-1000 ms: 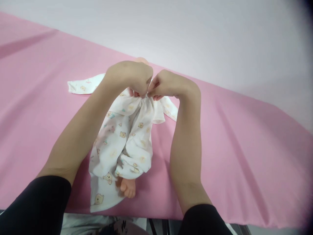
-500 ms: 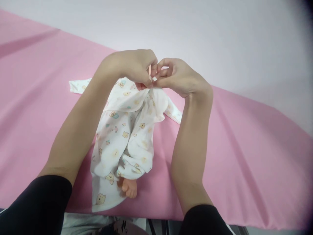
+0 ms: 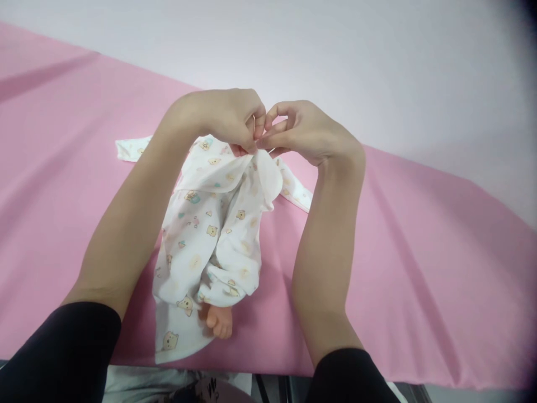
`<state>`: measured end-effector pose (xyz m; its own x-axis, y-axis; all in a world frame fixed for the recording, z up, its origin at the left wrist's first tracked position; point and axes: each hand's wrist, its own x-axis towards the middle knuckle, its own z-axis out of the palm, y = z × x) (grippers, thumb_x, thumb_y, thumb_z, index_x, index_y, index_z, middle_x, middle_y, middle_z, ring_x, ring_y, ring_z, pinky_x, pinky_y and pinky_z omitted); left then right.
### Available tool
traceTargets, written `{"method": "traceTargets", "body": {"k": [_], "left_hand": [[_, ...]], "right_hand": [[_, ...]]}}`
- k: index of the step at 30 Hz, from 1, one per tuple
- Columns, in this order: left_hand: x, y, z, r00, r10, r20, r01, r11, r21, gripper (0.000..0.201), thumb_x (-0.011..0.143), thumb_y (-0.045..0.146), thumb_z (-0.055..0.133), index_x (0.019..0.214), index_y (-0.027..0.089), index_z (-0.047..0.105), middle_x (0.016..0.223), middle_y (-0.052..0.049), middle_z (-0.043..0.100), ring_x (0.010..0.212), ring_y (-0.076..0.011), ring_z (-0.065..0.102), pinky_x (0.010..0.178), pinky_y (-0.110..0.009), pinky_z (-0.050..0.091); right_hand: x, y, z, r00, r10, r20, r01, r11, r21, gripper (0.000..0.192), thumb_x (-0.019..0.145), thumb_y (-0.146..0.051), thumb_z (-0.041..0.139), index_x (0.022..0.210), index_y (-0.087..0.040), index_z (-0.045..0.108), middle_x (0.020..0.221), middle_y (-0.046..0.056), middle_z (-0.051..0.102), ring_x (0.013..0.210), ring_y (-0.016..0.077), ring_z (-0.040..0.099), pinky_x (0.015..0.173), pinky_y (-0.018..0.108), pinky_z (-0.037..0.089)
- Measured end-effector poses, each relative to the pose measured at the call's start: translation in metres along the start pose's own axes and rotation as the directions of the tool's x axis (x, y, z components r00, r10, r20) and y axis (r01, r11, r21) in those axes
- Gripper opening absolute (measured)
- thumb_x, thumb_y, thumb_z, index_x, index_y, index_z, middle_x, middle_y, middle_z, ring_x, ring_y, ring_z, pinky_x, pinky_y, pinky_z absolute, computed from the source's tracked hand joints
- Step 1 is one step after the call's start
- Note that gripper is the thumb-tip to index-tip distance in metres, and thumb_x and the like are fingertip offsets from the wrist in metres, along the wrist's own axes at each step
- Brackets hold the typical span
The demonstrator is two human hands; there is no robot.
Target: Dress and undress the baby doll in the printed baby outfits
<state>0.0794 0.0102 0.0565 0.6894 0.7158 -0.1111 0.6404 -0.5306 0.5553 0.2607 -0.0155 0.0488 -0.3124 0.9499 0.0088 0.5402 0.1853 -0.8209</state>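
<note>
Hands meet at upper centre of the head view: left hand [image 3: 218, 118] and right hand [image 3: 304, 131] pinch together on the top edge of the printed baby garment [image 3: 210, 235], which wraps a doll on the pink worktop [image 3: 419, 268]; one doll foot [image 3: 220, 322] shows at lower centre. The thin edge could slip from the fingertips if tugged. Since half a second ago, the pinch has dropped slightly lower.

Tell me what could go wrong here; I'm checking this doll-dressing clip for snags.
Both hands, left hand and right hand, pinch the top of the printed baby garment lifted off the pink sheet; it could slip free. The doll's foot lies near the table edge, so tugging might drag the doll off.
</note>
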Motion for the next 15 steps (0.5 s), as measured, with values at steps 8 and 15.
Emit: {"method": "traceTargets", "body": {"k": [8,15], "left_hand": [[-0.0020,-0.0004,-0.0011,1.000,0.003,0.005,-0.003,1.000,0.031,0.039,0.073,0.040,0.063,0.105,0.019,0.059,0.097,-0.004,0.064,0.096,-0.0223,0.059,0.093,-0.035,0.041],[-0.0041,-0.0016,-0.0029,1.000,-0.012,-0.011,0.012,1.000,0.018,0.044,0.071,0.042,0.065,0.109,0.022,0.059,0.097,-0.004,0.067,0.098,-0.0235,0.059,0.093,-0.033,0.041]], "right_hand": [[-0.0003,0.0001,-0.0015,1.000,0.021,0.014,-0.021,1.000,0.022,0.025,0.074,-0.003,0.074,0.074,-0.019,0.055,0.067,0.001,0.062,0.058,0.0140,0.061,0.063,0.028,0.059],[-0.0006,0.0014,-0.0024,0.999,0.032,-0.015,-0.032,0.999,0.039,0.027,0.072,0.000,0.074,0.075,-0.019,0.055,0.066,0.001,0.062,0.060,0.0156,0.063,0.066,0.030,0.061]]}}
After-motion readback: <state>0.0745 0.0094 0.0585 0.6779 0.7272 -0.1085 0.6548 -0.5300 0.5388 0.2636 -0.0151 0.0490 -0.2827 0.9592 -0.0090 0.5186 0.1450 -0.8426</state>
